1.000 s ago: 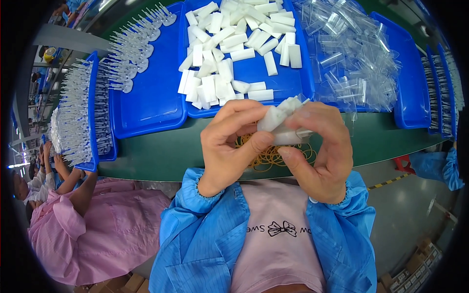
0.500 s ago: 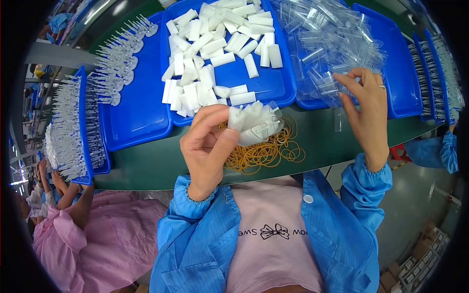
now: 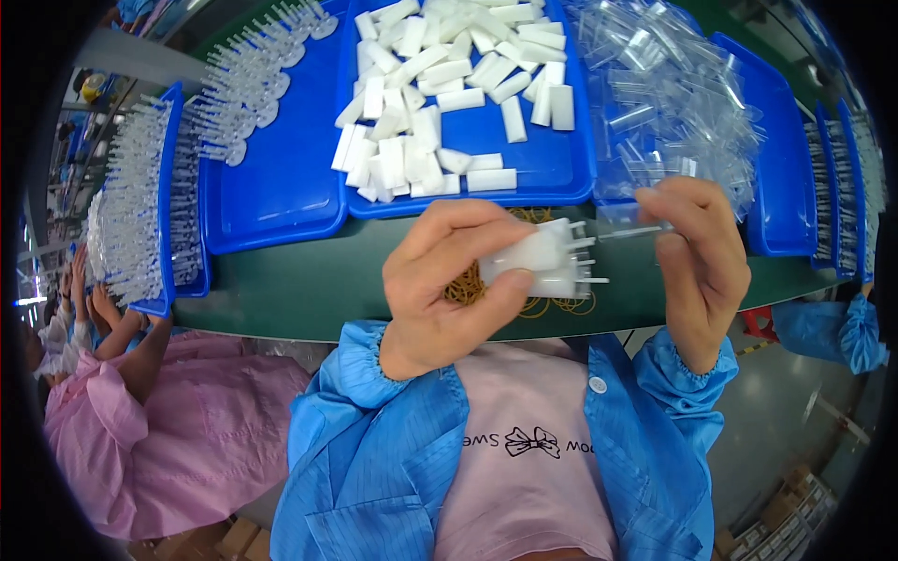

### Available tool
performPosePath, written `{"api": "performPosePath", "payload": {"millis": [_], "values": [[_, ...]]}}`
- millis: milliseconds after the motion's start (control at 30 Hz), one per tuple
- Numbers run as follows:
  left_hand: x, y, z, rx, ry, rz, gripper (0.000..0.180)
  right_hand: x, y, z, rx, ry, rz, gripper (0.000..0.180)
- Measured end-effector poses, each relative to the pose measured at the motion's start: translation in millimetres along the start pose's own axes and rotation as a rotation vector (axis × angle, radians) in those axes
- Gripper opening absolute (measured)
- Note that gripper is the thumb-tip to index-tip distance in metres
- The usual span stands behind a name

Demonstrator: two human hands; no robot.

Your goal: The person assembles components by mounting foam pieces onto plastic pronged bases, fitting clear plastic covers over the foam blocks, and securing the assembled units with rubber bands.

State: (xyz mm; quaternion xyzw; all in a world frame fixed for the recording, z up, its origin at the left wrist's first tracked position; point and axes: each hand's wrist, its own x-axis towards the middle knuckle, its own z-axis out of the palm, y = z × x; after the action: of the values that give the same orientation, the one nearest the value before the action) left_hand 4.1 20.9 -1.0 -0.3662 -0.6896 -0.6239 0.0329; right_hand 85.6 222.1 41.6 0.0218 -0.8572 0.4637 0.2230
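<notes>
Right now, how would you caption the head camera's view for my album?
Left hand gripping white pieces, right hand holding a clear plastic piece, blue trays beyond.

Light is bright, the right hand (image 3: 700, 262) slightly blurred.

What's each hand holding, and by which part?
Left hand: white blocks, at the end away from their pins. Right hand: clear plastic piece, by one end.

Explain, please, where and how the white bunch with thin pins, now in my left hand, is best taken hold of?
Probably by the white bunch's broad body, coming from the left, pinched between near and far sides, as the left hand does. The thin pins stick out at the right end, offering little surface, so I would avoid gripping there.
</notes>
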Motion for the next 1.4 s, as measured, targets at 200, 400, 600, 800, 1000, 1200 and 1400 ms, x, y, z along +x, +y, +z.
{"api": "performPosePath", "payload": {"millis": [200,400,600,800,1000,1200,1400], "values": [[2,2,1,0.142,0.03,0.088,0.029,1,-10,2,0.041,0.056,-0.091,0.028],[2,1,-1,0.161,0.044,0.1,0.029,-2,-13,0,-0.007,0.066,-0.139,0.027],[3,2,1,0.196,0.043,0.125,0.031,-3,-8,18,0.218,0.054,-0.034,0.031],[2,6,0,0.254,0.053,0.169,0.028,-7,-8,22,0.466,0.013,0.102,0.043],[5,11,1,0.327,0.033,0.167,0.024,-11,2,23,0.501,0.051,0.081,0.037],[5,12,3,0.399,-0.011,0.139,0.022,-7,0,13,0.072,-0.142,-0.203,0.033],[2,13,6,0.435,-0.06,0.187,0.022,-12,-4,32,0.531,0.137,0.251,0.029]]}}
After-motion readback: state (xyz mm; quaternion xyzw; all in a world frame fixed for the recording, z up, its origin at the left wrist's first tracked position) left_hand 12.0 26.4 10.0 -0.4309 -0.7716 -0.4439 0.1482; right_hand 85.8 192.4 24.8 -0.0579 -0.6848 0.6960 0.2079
